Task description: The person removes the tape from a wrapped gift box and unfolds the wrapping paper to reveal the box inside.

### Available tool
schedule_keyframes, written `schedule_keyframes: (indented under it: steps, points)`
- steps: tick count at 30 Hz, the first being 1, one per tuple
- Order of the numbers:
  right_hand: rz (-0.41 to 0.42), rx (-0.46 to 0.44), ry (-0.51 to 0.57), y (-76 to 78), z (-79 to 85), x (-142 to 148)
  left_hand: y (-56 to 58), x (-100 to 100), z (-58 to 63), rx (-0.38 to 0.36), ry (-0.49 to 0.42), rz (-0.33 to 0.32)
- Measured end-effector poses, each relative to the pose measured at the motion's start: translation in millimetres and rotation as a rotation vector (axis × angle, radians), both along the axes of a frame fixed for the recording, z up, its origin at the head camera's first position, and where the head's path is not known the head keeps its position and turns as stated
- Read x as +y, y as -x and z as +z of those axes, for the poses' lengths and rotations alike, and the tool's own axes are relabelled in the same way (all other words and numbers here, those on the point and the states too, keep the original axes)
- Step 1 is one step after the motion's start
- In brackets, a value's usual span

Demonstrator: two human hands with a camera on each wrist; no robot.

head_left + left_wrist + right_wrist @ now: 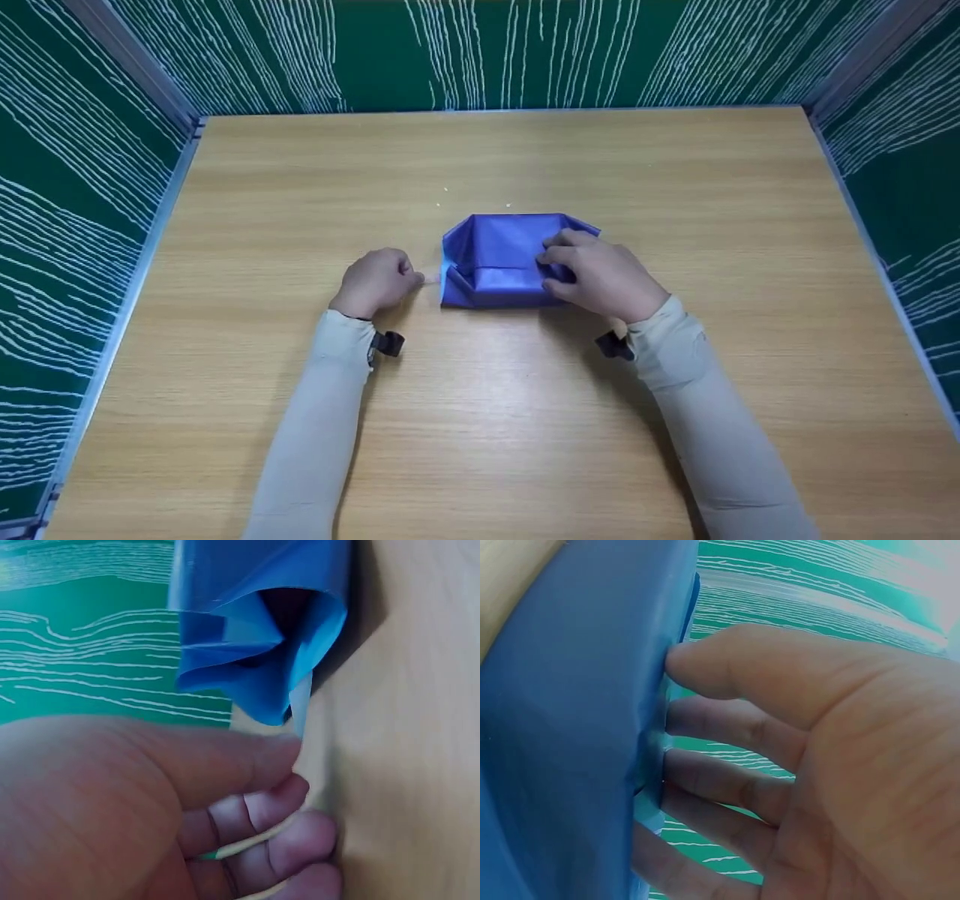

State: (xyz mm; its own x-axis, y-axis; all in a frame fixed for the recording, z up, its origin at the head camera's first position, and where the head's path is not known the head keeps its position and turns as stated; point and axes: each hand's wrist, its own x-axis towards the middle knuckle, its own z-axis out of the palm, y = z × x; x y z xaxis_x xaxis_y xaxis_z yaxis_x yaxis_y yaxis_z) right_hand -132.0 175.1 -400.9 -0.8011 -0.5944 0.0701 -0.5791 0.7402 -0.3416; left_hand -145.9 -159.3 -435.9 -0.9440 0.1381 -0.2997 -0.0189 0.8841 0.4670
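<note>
A box-shaped package in blue-purple wrapping paper (510, 244) lies on the table, its left end open in loose folds. Inside that end, the left wrist view shows a lighter blue inner side (319, 634) and a dark hollow. My left hand (377, 281) pinches a short translucent strip of tape (299, 701) between thumb and index finger. The strip's other end sits at the lower edge of the open paper. With spread fingers, my right hand (600, 274) presses its fingertips on the package's top near the right end; its thumb (705, 667) touches the paper too.
The wooden table (480, 420) extends around the package. A few tiny white specks (445, 190) lie behind it. Green panels with white streaks (480, 56) stand along the back and both sides. Each wrist wears a small black camera (388, 343).
</note>
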Motion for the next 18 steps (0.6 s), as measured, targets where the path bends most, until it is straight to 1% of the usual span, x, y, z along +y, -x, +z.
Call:
schedule_keyframes:
  steps: [5, 11, 15, 16, 18]
  points:
    - [0.006, -0.004, -0.001, 0.2, -0.2, 0.2, 0.7, 0.8, -3.1, -0.041, -0.021, 0.014]
    - [0.015, -0.012, 0.005, 0.3, 0.5, 1.0, 1.5, -1.4, -7.1, -0.028, -0.062, 0.025]
    - [0.017, -0.006, 0.016, -0.4, 1.0, 1.6, 2.4, -2.5, -7.1, -0.03, -0.056, 0.045]
    - [0.018, -0.004, 0.019, -0.6, 1.1, 1.5, 2.3, -2.4, -6.0, -0.021, -0.051, 0.053]
    - [0.021, -0.001, 0.02, -0.8, 1.1, 1.3, 1.9, -0.6, -2.3, 0.037, -0.05, 0.077]
